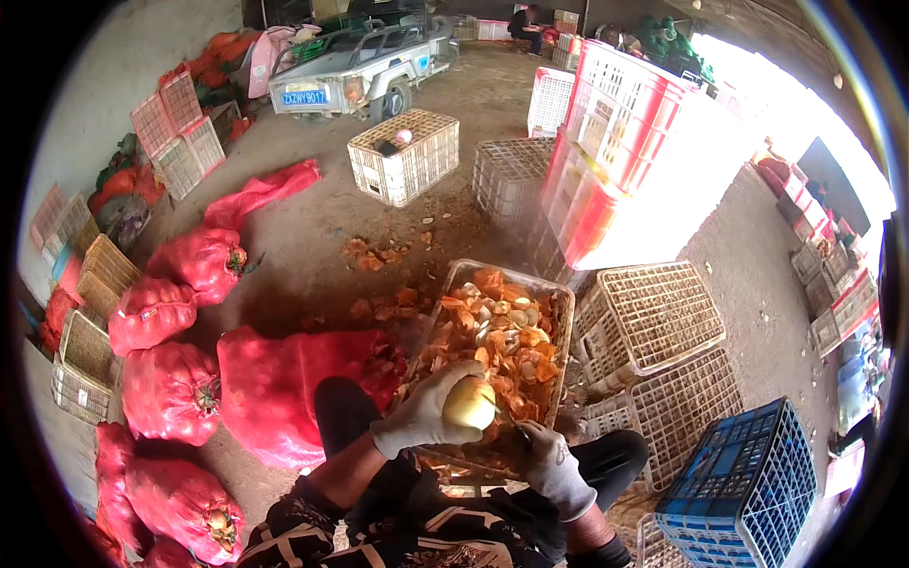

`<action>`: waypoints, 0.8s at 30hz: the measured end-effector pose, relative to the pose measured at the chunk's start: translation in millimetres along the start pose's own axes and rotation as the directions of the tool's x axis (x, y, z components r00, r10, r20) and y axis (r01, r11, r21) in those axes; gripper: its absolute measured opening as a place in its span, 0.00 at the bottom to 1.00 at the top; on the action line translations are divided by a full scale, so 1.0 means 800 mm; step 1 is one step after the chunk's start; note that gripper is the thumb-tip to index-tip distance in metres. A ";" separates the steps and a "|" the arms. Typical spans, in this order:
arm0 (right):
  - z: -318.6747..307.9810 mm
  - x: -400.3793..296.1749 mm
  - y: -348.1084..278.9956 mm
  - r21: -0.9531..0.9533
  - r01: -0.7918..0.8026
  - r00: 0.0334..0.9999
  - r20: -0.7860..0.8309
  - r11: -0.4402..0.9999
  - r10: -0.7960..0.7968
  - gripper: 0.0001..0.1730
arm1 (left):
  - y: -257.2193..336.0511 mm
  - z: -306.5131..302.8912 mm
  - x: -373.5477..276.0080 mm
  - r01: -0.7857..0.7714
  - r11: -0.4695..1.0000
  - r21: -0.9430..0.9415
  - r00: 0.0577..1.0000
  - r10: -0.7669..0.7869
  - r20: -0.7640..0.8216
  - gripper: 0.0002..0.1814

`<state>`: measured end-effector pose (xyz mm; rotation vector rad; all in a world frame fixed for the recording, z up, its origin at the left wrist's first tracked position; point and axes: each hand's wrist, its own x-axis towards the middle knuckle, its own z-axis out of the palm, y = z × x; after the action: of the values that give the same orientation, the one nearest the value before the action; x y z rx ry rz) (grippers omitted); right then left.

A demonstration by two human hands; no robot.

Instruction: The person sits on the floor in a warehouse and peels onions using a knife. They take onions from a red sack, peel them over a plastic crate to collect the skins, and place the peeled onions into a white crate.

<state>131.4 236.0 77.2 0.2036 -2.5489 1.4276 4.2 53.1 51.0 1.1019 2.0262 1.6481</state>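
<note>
My left hand (434, 408), in a grey-white work glove, holds a peeled pale yellow-green onion (469, 404) above a plastic crate (570, 319). Orange-brown onion skins (529, 355) and pale cut pieces lie in the crate. My right hand (552, 465), gloved the same way, is closed on a small dark-handled knife (524, 434), just right of the onion. The knife's blade is mostly too small to make out. Against the crate's left side rests a large red mesh sack (284, 397).
Several filled red mesh sacks (170, 390) line the left. White lattice crates (660, 312) and a blue crate (738, 483) stand at the right. Tall red-and-white crates (611, 142) rise ahead. Farther off are a small truck (348, 78) and a seated person (525, 30).
</note>
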 end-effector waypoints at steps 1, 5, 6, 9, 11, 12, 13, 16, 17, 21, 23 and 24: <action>-0.002 0.002 -0.001 0.024 -0.003 1.000 0.027 1.000 0.002 0.07 | 0.002 0.000 0.003 -0.012 0.999 0.050 1.000 0.011 0.015 0.46; -0.011 0.009 -0.012 -0.014 -0.039 0.991 0.124 0.999 0.041 0.07 | 0.013 -0.002 0.008 -0.063 0.977 0.206 0.997 0.054 0.046 0.47; -0.013 0.009 -0.015 -0.046 -0.054 0.988 0.142 0.997 0.060 0.07 | 0.018 -0.003 0.009 -0.068 0.968 0.243 0.997 0.058 0.049 0.48; -0.020 0.012 -0.021 -0.046 -0.095 0.980 0.169 0.994 0.101 0.06 | 0.010 -0.005 0.010 -0.088 0.978 0.188 0.995 0.096 -0.032 0.49; -0.019 0.010 -0.020 0.012 -0.085 0.983 0.162 0.996 0.082 0.06 | 0.006 0.003 0.009 -0.008 0.961 -0.276 0.998 -0.008 -0.058 0.48; -0.018 0.009 -0.020 0.041 -0.079 0.985 0.158 0.996 0.071 0.05 | 0.005 0.007 0.008 0.029 0.871 -0.491 0.997 -0.063 -0.053 0.47; -0.016 0.007 -0.021 0.042 -0.080 0.988 0.133 0.996 0.074 0.05 | 0.007 0.011 0.008 0.051 0.858 -0.512 0.994 -0.095 -0.059 0.47; -0.009 0.002 -0.023 0.037 -0.080 0.994 0.072 0.996 0.077 0.04 | 0.009 0.021 0.008 0.090 0.832 -0.548 0.983 -0.164 -0.088 0.47; -0.007 0.001 -0.023 0.033 -0.078 0.995 0.063 0.996 0.076 0.04 | 0.005 0.025 0.006 0.087 0.835 -0.543 0.979 -0.173 -0.108 0.47; 0.005 -0.017 -0.004 -0.003 -0.119 0.992 0.041 0.993 0.119 0.04 | 0.000 0.031 0.002 0.015 0.627 -0.779 0.971 -0.194 -0.138 0.42; 0.012 -0.030 0.019 -0.156 -0.139 0.986 0.071 0.978 0.151 0.04 | -0.003 0.018 0.007 -0.002 0.556 -0.831 0.974 -0.186 -0.127 0.40; 0.018 -0.036 0.031 -0.229 -0.144 0.983 0.080 0.963 0.166 0.05 | 0.001 0.010 0.013 -0.009 0.522 -0.853 0.976 -0.180 -0.120 0.40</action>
<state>152.5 236.6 42.3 0.0385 -2.8360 1.1933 3.0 65.9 51.8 0.4514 0.9833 2.3373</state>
